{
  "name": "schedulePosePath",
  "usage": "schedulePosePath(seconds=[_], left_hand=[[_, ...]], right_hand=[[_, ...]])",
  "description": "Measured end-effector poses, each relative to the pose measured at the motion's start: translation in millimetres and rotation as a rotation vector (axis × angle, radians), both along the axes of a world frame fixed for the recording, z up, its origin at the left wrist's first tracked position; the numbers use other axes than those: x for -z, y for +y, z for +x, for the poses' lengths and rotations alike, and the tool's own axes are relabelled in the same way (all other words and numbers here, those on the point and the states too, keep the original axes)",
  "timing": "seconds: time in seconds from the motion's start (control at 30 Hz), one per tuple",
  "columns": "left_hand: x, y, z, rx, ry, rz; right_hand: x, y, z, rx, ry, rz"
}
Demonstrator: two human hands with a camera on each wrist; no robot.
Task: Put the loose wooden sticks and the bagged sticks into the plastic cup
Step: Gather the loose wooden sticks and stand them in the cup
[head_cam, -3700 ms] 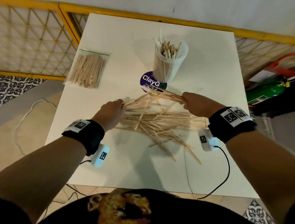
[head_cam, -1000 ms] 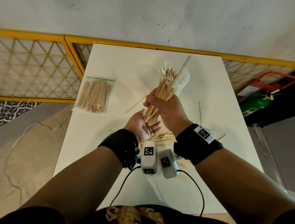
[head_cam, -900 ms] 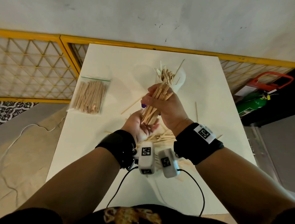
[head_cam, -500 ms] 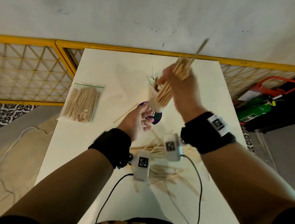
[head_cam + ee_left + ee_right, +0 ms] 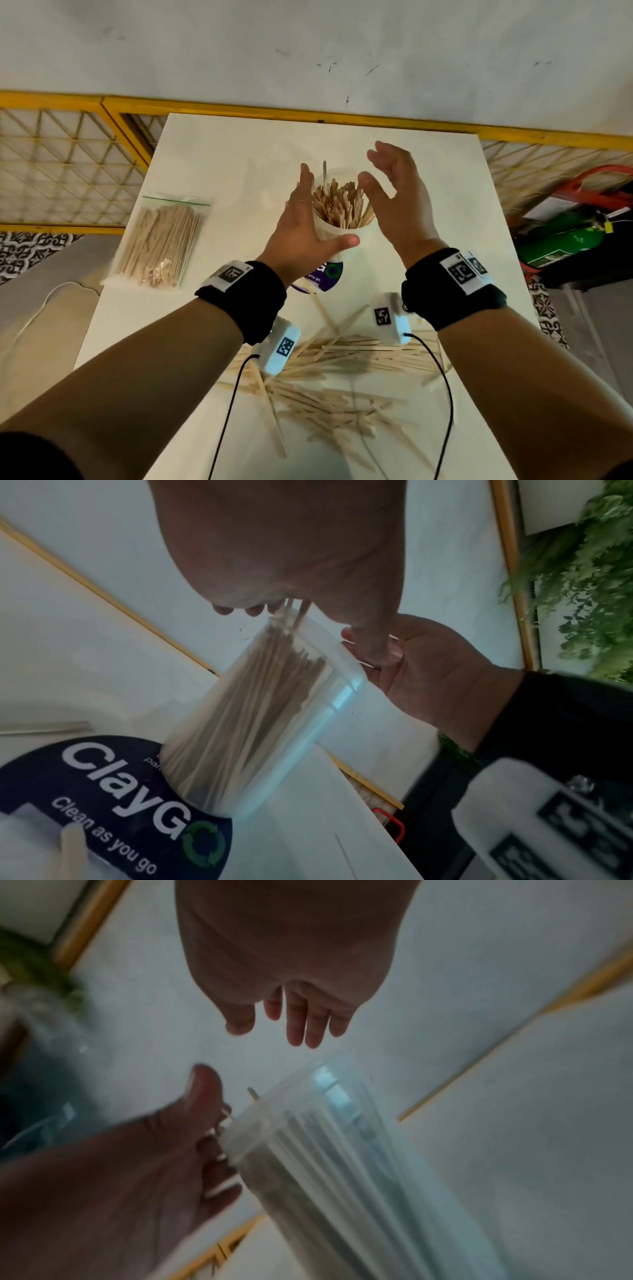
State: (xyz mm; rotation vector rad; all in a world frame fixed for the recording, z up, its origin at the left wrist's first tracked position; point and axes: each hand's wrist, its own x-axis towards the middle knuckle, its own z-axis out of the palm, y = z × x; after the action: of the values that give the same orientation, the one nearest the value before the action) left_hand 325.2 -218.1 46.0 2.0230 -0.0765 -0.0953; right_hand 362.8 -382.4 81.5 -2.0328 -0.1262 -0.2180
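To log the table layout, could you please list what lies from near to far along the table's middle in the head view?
Pile of loose wooden sticks → purple ClayGo sticker → plastic cup filled with sticks → bare far table edge.

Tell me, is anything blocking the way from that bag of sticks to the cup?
Nothing lies on the table between the bagged sticks and the plastic cup. But the cup's mouth is already crowded with upright sticks, and the left hand rests against its near-left side.
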Motion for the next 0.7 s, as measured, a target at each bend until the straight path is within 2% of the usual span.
schedulePosePath(seconds=[0.1, 0.17, 0.23, 0.33, 0.47, 0.5, 0.57, 0.6, 0.63, 0.7], left_hand=[[4, -3, 5, 0.059, -0.147, 0.383], [6, -4, 6, 0.084, -0.243, 0.51], [10, -3, 6, 0.058, -0.286, 0.463], [12, 3, 2, 0.005, -0.164, 0.328], [12, 22, 0, -0.018, -0.094, 0.341], [12, 29, 0, -0.036, -0.054, 0.35], [14, 43, 2, -0.071, 0.085, 0.376], [19, 52, 1, -0.072, 0.17, 0.412], [26, 60, 0, -0.062, 0.242, 0.465], [48, 76, -12, -0.027, 0.33, 0.601]], right_hand=[[3, 1, -5, -0.147, -0.182, -0.341], [0, 9, -5, -0.273, -0.227, -0.494], [2, 16, -1, -0.372, -0.171, -0.67], [13, 21, 1, -0.504, -0.057, -0.957], [17, 22, -1, -0.433, -0.129, -0.888], [17, 25, -2, -0.448, -0.126, -0.921], [16, 27, -4, -0.499, -0.155, -1.03], [14, 25, -7, -0.487, -0.195, -1.024], [11, 20, -9, -0.433, -0.252, -0.956], [12, 1, -16, -0.193, -0.376, -0.71]])
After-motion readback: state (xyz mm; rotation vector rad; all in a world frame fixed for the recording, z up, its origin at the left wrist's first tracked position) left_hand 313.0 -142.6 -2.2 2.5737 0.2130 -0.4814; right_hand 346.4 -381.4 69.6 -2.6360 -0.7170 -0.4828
